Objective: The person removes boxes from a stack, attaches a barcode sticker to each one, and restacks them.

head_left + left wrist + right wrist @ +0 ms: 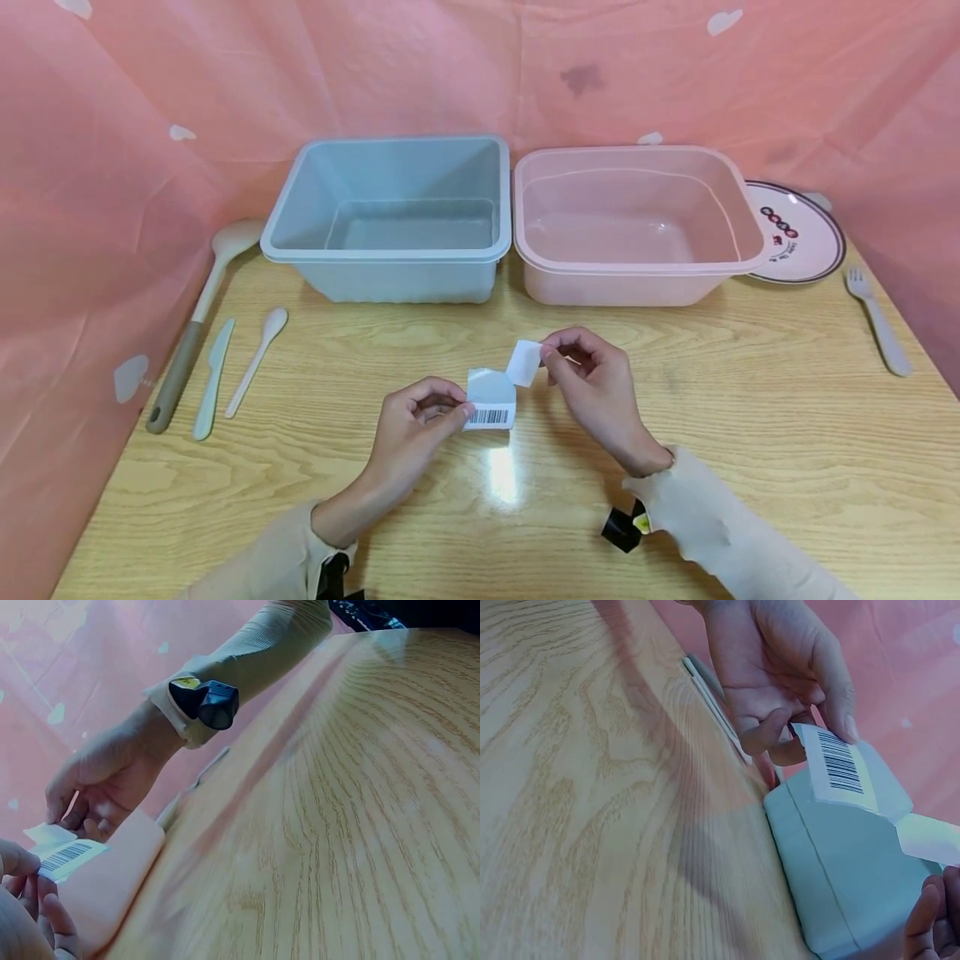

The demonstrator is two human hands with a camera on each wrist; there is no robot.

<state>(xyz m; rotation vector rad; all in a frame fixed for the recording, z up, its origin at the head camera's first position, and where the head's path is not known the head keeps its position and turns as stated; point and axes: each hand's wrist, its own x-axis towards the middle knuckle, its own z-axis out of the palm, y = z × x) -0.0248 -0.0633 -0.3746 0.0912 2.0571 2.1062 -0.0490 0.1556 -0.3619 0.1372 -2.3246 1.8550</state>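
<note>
My left hand (405, 425) pinches a barcode label (489, 415) between thumb and fingers, above the table in front of the two tubs. The label has a white strip with black bars along its lower part and a pale, glossy upper part. To its right, my right hand (596, 379) pinches a small blank white piece of paper (524, 363) between thumb and forefinger. The paper's lower left corner meets the label's upper right edge. In the right wrist view the barcode side of the label (838, 766) is visible, with the left thumb on its edge.
Behind the hands stand a blue-grey tub (390, 279) and a pink tub (622, 287). A plate (813, 250) lies partly behind the pink tub, near a fork (879, 325). At left lie a long-handled large spoon (187, 358), a knife (213, 379) and a small spoon (257, 362).
</note>
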